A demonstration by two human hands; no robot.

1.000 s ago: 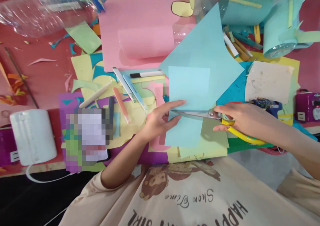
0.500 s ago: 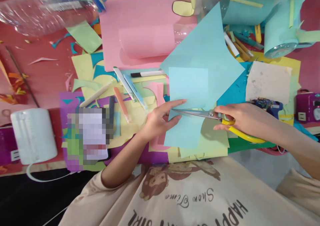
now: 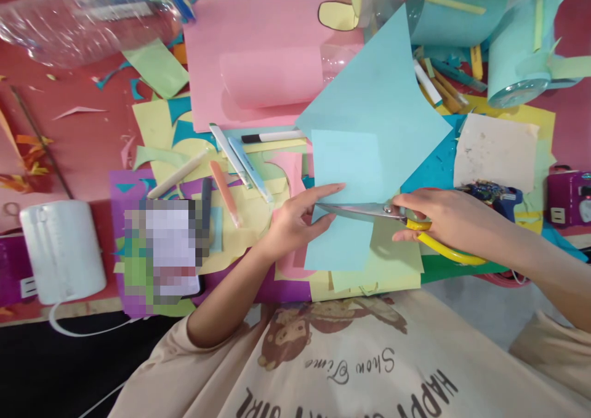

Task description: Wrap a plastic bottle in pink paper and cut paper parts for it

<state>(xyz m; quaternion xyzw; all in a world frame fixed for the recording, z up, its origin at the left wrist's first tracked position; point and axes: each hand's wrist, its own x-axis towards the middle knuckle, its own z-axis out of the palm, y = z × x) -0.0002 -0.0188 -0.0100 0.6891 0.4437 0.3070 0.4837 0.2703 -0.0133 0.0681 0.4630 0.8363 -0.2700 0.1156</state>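
My right hand (image 3: 446, 218) grips a pair of scissors (image 3: 418, 224) by the yellow handles. Its metal blades point left and lie across a light blue paper piece (image 3: 344, 165), along a cut line, nearly closed. At the left edge of that piece, my left hand (image 3: 302, 218) holds it, index finger above the blades and thumb below; its other fingers are partly hidden. The blade tips reach between thumb and index finger. Behind the piece lies a bigger light blue sheet (image 3: 388, 98) with a curved right edge.
Pink paper (image 3: 207, 61) with a pink-wrapped bottle (image 3: 277, 76) lies at the back. Pens (image 3: 249, 168) and paper scraps spread to the left, near a phone (image 3: 173, 245) and a white device (image 3: 62, 252). Blue-wrapped bottles (image 3: 514, 61) and a glue gun (image 3: 498, 199) are right.
The scissors have shifted slightly left and their blades have closed further. The paper piece has dipped a little at its top. My left hand has stayed in place.
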